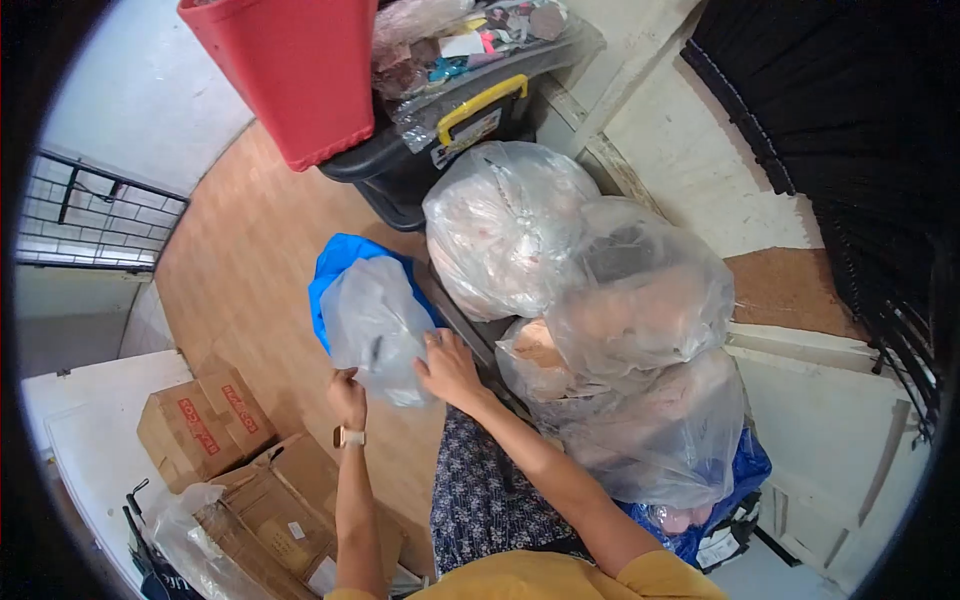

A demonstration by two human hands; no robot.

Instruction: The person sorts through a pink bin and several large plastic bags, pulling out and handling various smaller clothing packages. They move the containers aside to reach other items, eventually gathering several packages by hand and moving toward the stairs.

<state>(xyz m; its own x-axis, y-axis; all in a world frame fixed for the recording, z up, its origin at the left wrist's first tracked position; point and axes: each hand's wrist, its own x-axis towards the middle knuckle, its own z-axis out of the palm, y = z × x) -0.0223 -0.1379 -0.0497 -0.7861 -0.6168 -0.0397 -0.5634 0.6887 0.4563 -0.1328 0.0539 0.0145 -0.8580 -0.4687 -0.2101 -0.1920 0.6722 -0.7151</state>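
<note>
A translucent plastic bag lies over a bright blue bag in front of me. My left hand, with a watch at the wrist, is closed at the near left edge of the translucent bag. On the bag's right side rests my right hand, its fingers partly spread and touching the plastic. A small dark shape shows through the bag between the hands; I cannot make out what it is.
Large filled plastic bags are piled at the right. Behind stand a black bin with a yellow handle and a red container. Cardboard boxes are at the lower left. A black curtain hangs at the upper right.
</note>
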